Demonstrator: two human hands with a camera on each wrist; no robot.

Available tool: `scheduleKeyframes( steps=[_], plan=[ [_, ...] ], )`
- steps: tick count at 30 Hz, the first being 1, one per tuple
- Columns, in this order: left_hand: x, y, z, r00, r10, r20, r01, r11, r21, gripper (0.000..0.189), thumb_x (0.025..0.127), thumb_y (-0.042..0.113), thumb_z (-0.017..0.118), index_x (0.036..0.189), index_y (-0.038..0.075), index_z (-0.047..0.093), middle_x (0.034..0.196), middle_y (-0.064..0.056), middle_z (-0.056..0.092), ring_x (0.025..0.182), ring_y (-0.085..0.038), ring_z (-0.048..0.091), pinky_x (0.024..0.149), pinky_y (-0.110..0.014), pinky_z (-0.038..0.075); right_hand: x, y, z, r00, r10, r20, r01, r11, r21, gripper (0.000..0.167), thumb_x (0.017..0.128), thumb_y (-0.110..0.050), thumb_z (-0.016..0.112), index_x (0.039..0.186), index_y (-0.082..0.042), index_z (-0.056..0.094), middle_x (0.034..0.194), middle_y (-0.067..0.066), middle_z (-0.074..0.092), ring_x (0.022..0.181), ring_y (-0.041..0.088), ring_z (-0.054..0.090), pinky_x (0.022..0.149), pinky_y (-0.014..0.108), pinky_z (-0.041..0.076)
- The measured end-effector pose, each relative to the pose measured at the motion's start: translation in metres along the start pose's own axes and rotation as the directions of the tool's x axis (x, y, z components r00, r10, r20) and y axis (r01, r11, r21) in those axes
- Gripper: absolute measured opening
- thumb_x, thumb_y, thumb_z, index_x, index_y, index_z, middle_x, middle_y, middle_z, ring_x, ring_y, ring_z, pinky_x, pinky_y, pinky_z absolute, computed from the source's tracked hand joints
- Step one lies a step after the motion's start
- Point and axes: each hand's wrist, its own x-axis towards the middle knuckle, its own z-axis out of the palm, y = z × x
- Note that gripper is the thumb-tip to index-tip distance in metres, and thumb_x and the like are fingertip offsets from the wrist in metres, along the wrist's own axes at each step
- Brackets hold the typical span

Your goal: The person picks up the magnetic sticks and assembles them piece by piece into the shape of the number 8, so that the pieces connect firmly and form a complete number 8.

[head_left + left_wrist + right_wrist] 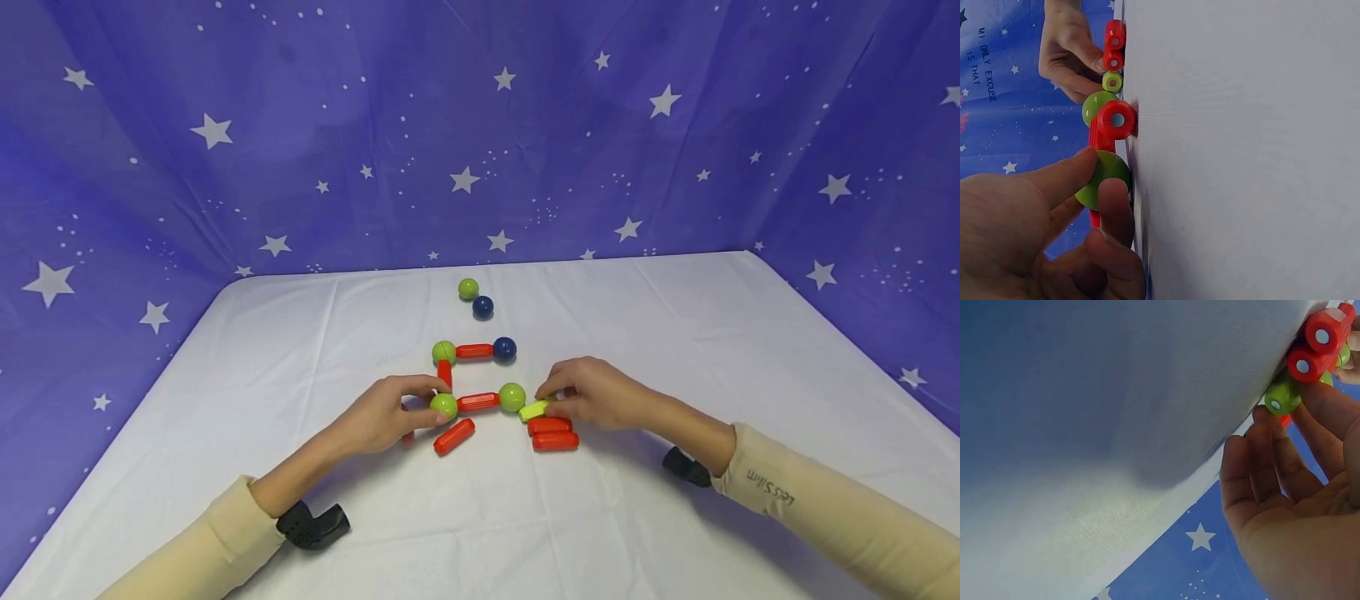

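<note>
My left hand (385, 414) pinches a green ball (1105, 178) between thumb and fingers at the near left corner of a joined ball-and-rod shape. From that ball a red rod (478, 402) runs right to another green ball (512, 397). A second red rod (445, 375) leads away to a far green ball (444, 352), joined by a further red rod (474, 351) to a blue ball (505, 349). My right hand (600, 393) pinches a yellow-green rod (534, 410) close to the right-hand green ball; whether they touch, I cannot tell.
Two loose red rods (553, 441) lie side by side near my right hand. Another loose red rod (454, 437) is in front of the shape. Farther back, a green ball (468, 288) and a blue ball (483, 307) sit on the white-covered table (630, 317).
</note>
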Motion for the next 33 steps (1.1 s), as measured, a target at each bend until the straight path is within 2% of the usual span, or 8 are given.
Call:
scheduleKeyframes(
  steps=[8,11,14,18,23,33],
  plan=[
    [0.0,0.0,0.0,1.0,0.003,0.005,-0.003,1.0,-0.009,0.032,0.09,0.023,0.074,0.119,0.014,0.066,0.108,-0.007,0.064,0.051,-0.02,0.057,0.05,-0.028,0.044,-0.002,0.0,-0.001,1.0,-0.011,-0.019,0.01,0.999,-0.041,0.017,0.086,-0.01,0.076,0.102,-0.013,0.077,0.086,-0.012,0.063,0.074,0.009,0.054,0.068,0.028,0.048],
    [0.001,0.0,0.001,1.0,0.001,0.008,-0.001,1.0,-0.007,0.032,0.09,0.023,0.074,0.119,0.014,0.066,0.108,-0.007,0.064,0.051,-0.02,0.057,0.05,-0.028,0.044,-0.004,0.003,-0.003,0.998,0.019,-0.062,-0.02,0.999,-0.025,0.015,0.084,-0.009,0.077,0.099,-0.012,0.076,0.083,-0.011,0.063,0.072,0.01,0.054,0.065,0.028,0.047],
    [0.001,0.0,0.001,1.0,0.001,0.01,-0.001,1.0,-0.006,0.031,0.09,0.023,0.074,0.119,0.015,0.066,0.107,-0.007,0.064,0.051,-0.02,0.057,0.051,-0.028,0.044,-0.003,0.005,-0.005,0.99,0.082,-0.116,-0.082,0.997,0.009,0.013,0.084,-0.008,0.076,0.096,-0.01,0.075,0.08,-0.008,0.062,0.07,0.012,0.053,0.062,0.028,0.046],
    [0.001,0.0,0.0,1.0,-0.002,0.007,0.003,1.0,-0.006,0.031,0.09,0.022,0.074,0.119,0.015,0.066,0.107,-0.007,0.064,0.052,-0.019,0.057,0.052,-0.029,0.045,0.007,0.004,-0.006,0.971,0.153,-0.183,-0.149,0.988,0.037,0.013,0.085,-0.009,0.075,0.098,-0.008,0.075,0.078,-0.005,0.062,0.07,0.015,0.052,0.062,0.029,0.044],
    [0.0,-0.002,-0.001,1.0,-0.006,0.005,0.006,1.0,-0.007,0.032,0.09,0.023,0.074,0.12,0.015,0.066,0.109,-0.007,0.064,0.052,-0.019,0.057,0.051,-0.029,0.045,0.024,-0.002,-0.006,0.952,0.19,-0.242,-0.186,0.982,0.039,0.016,0.086,-0.012,0.074,0.101,-0.006,0.076,0.078,-0.003,0.065,0.069,0.016,0.052,0.063,0.031,0.042],
    [0.0,-0.002,-0.002,1.0,-0.011,0.007,0.011,1.0,-0.002,0.032,0.09,0.024,0.074,0.12,0.016,0.066,0.109,-0.007,0.064,0.051,-0.02,0.057,0.051,-0.028,0.043,0.042,-0.009,-0.001,0.938,0.247,-0.243,-0.247,0.969,0.032,0.016,0.088,-0.015,0.072,0.1,-0.005,0.076,0.075,-0.001,0.064,0.067,0.018,0.051,0.061,0.031,0.041]
  ],
)
